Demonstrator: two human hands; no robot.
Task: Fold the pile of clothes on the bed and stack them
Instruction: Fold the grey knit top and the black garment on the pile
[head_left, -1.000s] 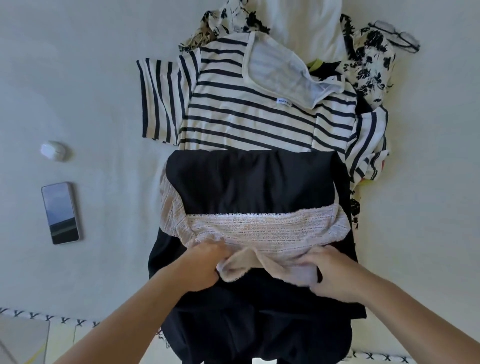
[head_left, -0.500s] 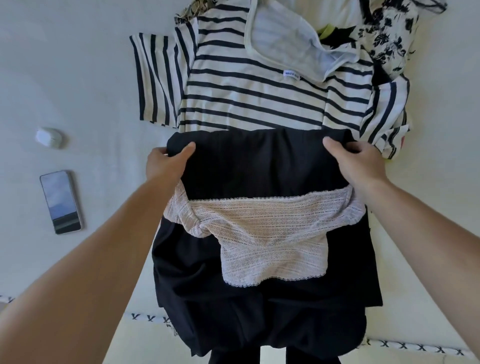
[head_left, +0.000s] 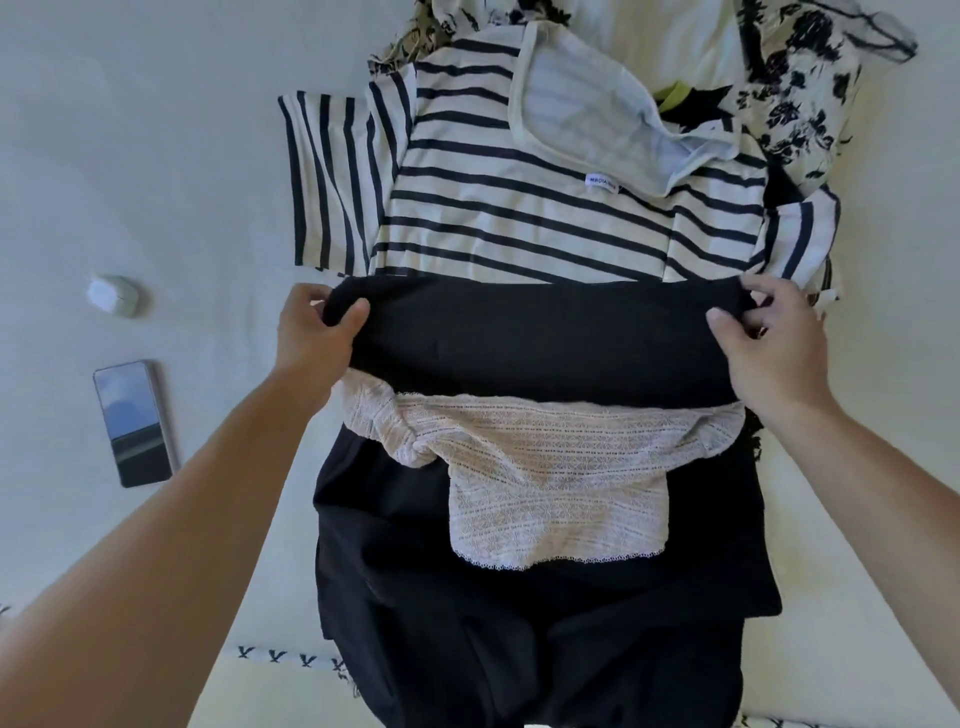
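Head view: left hand (head_left: 317, 338) and right hand (head_left: 769, 343) each close their grip on a far corner of the black garment (head_left: 545, 338) at frame centre on the bed (head_left: 156, 156), apparently to fold it over the lace top (head_left: 545, 467).

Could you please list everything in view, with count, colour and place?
black garment: one, black, centre of bed, far edge gripped at both corners
lace top: one, pale pink, lying on the black garment
striped shirt: one, white with navy stripes, beyond the black garment
floral garment: one, cream with black print, far right, crumpled
phone: one, dark, left on bed
case: one small, white, left, beyond phone
bed: one, white sheet
hands: left and right, each pinching a corner of the black garment
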